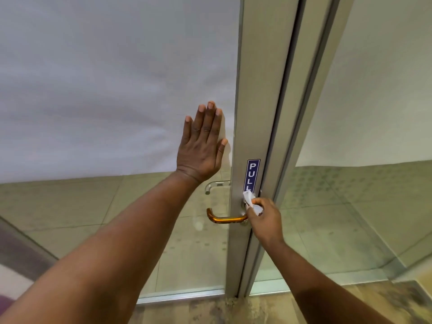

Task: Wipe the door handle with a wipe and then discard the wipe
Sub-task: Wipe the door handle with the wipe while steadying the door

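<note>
One wipe (pixel 251 202) in right hand (pixel 265 220); two handles (pixel 225 218).

Office or commercial building, at an interior doorway. Evidence:

- Glass door (pixel 117 90) in a slim aluminium frame (pixel 254 113), upper pane covered in frosted white film, lower pane clear.
- Fixed glass panel (pixel 374 90) beside it, same frosted-over-clear treatment: a partition-wall system, not domestic joinery.
- Blue "PULL" sticker (pixel 253 175) set vertically on the frame, typical of public or workplace doors.
- Lever handle (pixel 225 218), bronze-coloured, with a silver twin (pixel 216 185) visible through the glass on the far side.
- Large pale floor tiles (pixel 70 206) beyond the glass; darker worn floor (pixel 233 309) on the near side.
</note>
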The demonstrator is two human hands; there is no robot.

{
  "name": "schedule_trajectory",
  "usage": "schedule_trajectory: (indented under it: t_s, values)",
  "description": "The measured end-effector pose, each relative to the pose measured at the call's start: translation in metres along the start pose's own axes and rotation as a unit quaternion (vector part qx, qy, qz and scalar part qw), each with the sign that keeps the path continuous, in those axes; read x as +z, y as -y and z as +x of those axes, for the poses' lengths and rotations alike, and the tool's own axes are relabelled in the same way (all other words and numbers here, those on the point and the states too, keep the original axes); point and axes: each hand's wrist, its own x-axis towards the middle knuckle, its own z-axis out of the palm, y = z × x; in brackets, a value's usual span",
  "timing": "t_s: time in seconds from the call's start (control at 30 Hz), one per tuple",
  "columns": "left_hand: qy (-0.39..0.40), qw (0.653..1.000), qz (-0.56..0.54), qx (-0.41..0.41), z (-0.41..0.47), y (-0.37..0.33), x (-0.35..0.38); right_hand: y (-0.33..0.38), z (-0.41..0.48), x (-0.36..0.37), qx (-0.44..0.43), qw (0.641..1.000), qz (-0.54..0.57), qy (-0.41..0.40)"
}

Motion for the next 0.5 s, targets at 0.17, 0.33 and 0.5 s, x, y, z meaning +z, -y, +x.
schedule_trajectory:
  t_s: [0.17,0.33,0.5]
  values:
    - [-0.008,1.0,-0.003,0.002,0.0,0.0,0.0,-0.003,-0.01,0.003,-0.014,0.996,-0.059,0.061]
    - [-0.008,1.0,0.005,0.002,0.0,0.0,0.002,0.0,-0.013,0.001,-0.086,0.97,-0.203,0.102]
    - [-0.01,1.0,0.0,-0.002,0.0,-0.001,0.002,-0.001,-0.013,0.004,-0.088,0.959,-0.242,0.116]
